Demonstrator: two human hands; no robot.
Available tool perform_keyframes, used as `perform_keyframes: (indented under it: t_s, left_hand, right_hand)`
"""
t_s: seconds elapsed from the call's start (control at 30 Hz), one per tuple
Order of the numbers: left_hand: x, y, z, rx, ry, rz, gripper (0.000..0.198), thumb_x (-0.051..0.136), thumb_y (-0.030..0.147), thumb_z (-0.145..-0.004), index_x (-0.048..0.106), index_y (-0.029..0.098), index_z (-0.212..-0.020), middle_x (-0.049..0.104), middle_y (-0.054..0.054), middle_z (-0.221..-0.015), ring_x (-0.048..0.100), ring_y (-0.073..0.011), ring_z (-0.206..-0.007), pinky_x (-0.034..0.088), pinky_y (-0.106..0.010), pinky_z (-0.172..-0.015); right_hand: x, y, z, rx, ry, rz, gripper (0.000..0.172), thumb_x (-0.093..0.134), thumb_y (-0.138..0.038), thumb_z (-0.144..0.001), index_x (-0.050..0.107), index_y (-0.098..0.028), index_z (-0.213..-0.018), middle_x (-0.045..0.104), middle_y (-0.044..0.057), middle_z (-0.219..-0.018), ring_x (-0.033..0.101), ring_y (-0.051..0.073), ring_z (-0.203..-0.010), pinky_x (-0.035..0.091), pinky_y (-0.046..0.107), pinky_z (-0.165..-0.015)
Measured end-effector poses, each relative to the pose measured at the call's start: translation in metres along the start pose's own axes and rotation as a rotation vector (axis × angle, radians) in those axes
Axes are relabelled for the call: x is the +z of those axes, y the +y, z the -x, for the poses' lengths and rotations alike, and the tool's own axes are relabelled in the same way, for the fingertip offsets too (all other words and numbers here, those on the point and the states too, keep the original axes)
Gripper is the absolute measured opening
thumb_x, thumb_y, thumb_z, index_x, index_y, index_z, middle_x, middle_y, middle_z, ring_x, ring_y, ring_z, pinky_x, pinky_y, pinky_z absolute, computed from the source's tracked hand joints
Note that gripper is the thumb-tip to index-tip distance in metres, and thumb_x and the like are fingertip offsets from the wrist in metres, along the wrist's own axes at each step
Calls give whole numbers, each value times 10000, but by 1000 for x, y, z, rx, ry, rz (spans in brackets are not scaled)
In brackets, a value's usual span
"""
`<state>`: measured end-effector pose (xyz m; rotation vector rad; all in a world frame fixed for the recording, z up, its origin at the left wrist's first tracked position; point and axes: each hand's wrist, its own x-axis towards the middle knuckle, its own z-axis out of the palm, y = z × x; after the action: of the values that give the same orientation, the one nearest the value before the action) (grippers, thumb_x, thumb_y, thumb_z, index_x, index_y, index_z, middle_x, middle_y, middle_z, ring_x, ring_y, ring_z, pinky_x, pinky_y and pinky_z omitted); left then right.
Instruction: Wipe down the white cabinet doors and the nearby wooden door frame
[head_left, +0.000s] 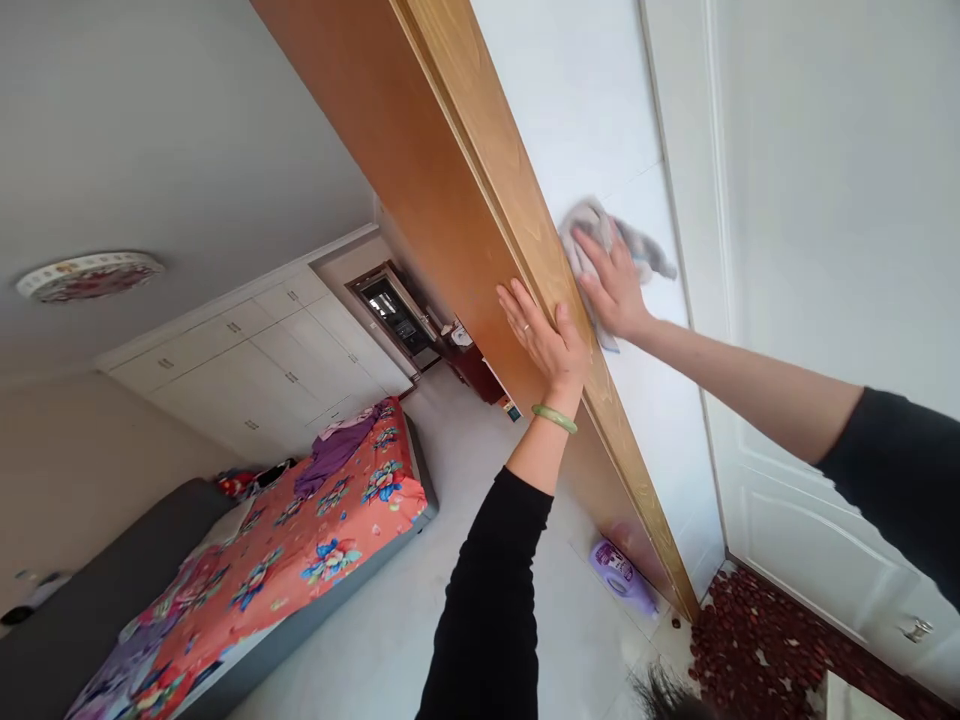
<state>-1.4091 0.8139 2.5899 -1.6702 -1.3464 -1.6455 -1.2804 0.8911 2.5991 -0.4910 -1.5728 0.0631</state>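
My left hand (547,340) lies flat with spread fingers on the brown wooden door frame (457,190); a ring and a green bangle (555,418) show on it. To its right, my right hand (611,280) presses a grey-white cloth (589,222) against the white tiled wall (585,90), close beside the frame's lighter wooden edge. One end of the cloth sticks out to the right, slightly blurred, and another hangs below the hand.
A purple bottle (622,577) lies at the foot of the frame. Dark red dried fruit-like pieces (750,640) cover the floor by the white cabinet door (840,560). Left, in the bedroom, are a bed with a red floral cover (337,520), white wardrobes (262,370) and a ceiling lamp (90,275).
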Motion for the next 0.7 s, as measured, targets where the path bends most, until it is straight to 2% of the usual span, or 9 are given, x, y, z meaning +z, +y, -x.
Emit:
perform_keyframes:
  t_s: [0.1, 0.17, 0.23, 0.3, 0.4, 0.5, 0.53, 0.6, 0.7]
  left_hand:
    - [-1, -2, 0, -1, -3, -3, 786, 370, 484, -1212, 191, 134, -1893, 172, -199, -1981, 106, -226, -1872, 225, -474, -1517]
    - [0, -5, -2, 19, 4, 2, 800, 331, 504, -1215, 165, 116, -1895, 126, -203, -1989, 88, -224, -1875, 215, -469, -1518]
    - [2, -9, -3, 51, 20, 22, 816, 278, 541, -1219, 144, 105, -1895, 109, -208, -1991, 75, -219, -1877, 206, -457, -1518]
    - [4, -13, -4, 90, 39, 52, 849, 239, 591, -1217, 132, 88, -1893, 116, -222, -1989, 74, -218, -1877, 195, -442, -1518]
    - [7, -17, -5, 123, 37, 76, 885, 217, 637, -1211, 112, 86, -1895, 113, -215, -1992, 68, -212, -1878, 164, -425, -1522]
    - [7, -15, -8, 89, 19, 67, 861, 225, 622, -1213, 62, 143, -1910, 95, -162, -2005, 41, -199, -1877, 140, -429, -1527]
    - [7, -14, -8, 64, 12, 64, 850, 237, 609, -1215, 39, 168, -1914, 89, -143, -2008, 26, -196, -1876, 135, -434, -1528]
    - [7, -11, -10, 13, -11, 66, 839, 270, 578, -1218, -7, 205, -1917, 73, -115, -2012, -14, -194, -1874, 120, -451, -1530]
    - [8, -8, -10, -17, -48, 91, 857, 302, 566, -1213, -17, 193, -1915, 46, -122, -2012, -52, -212, -1875, 103, -486, -1533]
  right_hand:
    - [-1, -30, -68, -49, 32, 12, 1032, 127, -974, -1083, 457, -341, -1829, 319, -40, -1944, 116, 294, -1866, 92, 561, -1555]
    - [6, -34, -63, -35, 49, 36, 1006, 91, -921, -1110, 422, -325, -1851, 295, -55, -1953, 97, 277, -1869, 91, 543, -1558]
    - [16, -25, -5, 56, 48, 47, 868, 146, -842, -1146, 438, -404, -1835, 306, -118, -1940, 113, 265, -1868, 90, 538, -1563]
    - [26, -9, 91, 217, 38, 46, 759, 239, -830, -1129, 519, -517, -1761, 371, -162, -1902, 150, 291, -1862, 118, 563, -1563]
    - [41, 13, 242, 458, 50, 43, 809, 283, -818, -1097, 662, -397, -1675, 482, 33, -1857, 303, 421, -1809, 272, 732, -1497]
    - [52, 14, 323, 637, 96, 22, 844, 324, -853, -1058, 698, -380, -1650, 586, 127, -1759, 398, 476, -1758, 345, 799, -1436]
    - [54, 8, 327, 680, 116, 12, 840, 321, -848, -1064, 673, -392, -1676, 585, 117, -1762, 392, 462, -1764, 339, 793, -1441]
    - [56, -8, 300, 689, 147, -6, 805, 285, -798, -1107, 582, -421, -1754, 533, 56, -1817, 345, 390, -1799, 286, 733, -1487]
    - [50, -31, 198, 494, 146, -18, 761, 202, -734, -1167, 443, -464, -1836, 411, -79, -1895, 257, 252, -1837, 151, 560, -1557]
